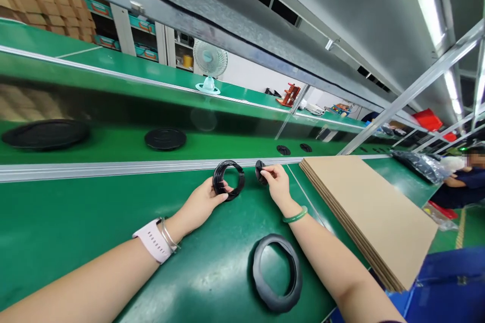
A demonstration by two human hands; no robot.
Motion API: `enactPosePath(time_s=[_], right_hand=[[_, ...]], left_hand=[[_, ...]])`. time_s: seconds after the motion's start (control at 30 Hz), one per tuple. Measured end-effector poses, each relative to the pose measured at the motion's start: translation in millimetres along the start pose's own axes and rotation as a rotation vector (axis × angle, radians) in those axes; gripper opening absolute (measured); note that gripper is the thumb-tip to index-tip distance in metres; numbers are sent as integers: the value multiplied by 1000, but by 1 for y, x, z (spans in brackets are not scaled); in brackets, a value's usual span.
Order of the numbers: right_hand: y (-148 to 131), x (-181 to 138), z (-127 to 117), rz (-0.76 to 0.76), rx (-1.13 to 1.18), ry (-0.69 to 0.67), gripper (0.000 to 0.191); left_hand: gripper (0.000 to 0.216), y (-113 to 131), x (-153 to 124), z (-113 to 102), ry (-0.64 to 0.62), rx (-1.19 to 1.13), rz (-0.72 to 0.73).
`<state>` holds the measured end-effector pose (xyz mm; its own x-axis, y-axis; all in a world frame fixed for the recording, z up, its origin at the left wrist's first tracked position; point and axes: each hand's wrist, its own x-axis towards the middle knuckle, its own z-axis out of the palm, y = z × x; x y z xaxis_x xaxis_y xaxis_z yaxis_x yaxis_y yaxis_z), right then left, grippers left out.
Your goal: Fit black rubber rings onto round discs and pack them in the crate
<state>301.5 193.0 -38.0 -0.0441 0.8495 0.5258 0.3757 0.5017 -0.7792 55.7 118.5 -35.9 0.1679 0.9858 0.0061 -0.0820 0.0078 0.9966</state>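
Observation:
My left hand (206, 197) grips a glossy black ring (215, 181) by its lower left side, the thumb along the bottom edge. The ring is tilted up above the green table, and its centre is open. To its right, my right hand (278, 184) pinches a small black disc (259, 172) between thumb and fingers; the disc stands nearly on edge, apart from the ring. A larger dark grey ring (261, 277) with a wavy outer edge lies on the table below my hands, touched by neither.
Beyond a metal rail (113, 168) runs a green belt bearing a large black disc (45, 135), a medium one (165, 139) and small ones (283, 150). Stacked cardboard sheets (371, 202) lie right of my right arm. A fan (210, 58) stands behind. Another person (464, 179) sits far right.

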Motion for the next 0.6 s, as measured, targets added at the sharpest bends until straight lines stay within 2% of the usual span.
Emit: enactPosePath(time_s=[0.07, 0.13, 0.27, 0.37, 0.47, 0.6], right_hand=[[-14, -5, 4, -103, -36, -60, 14], [-26, -10, 9, -204, -61, -169, 15], [-38, -20, 16, -408, -132, -343, 21], [-41, -24, 18, -618, -249, -353, 23], [-42, -24, 19, -818, -348, -294, 22], [-44, -23, 20, -918, -428, -268, 24]], left_hand=[[39, 2, -2, 0, -47, 64, -15], [39, 4, -4, 0, -117, 130, -38], [56, 7, -8, 1, -146, 261, -85], [74, 7, -8, 1, -106, 246, -126], [78, 7, -8, 1, -95, 216, -152], [76, 8, -8, 0, -107, 219, -179]])
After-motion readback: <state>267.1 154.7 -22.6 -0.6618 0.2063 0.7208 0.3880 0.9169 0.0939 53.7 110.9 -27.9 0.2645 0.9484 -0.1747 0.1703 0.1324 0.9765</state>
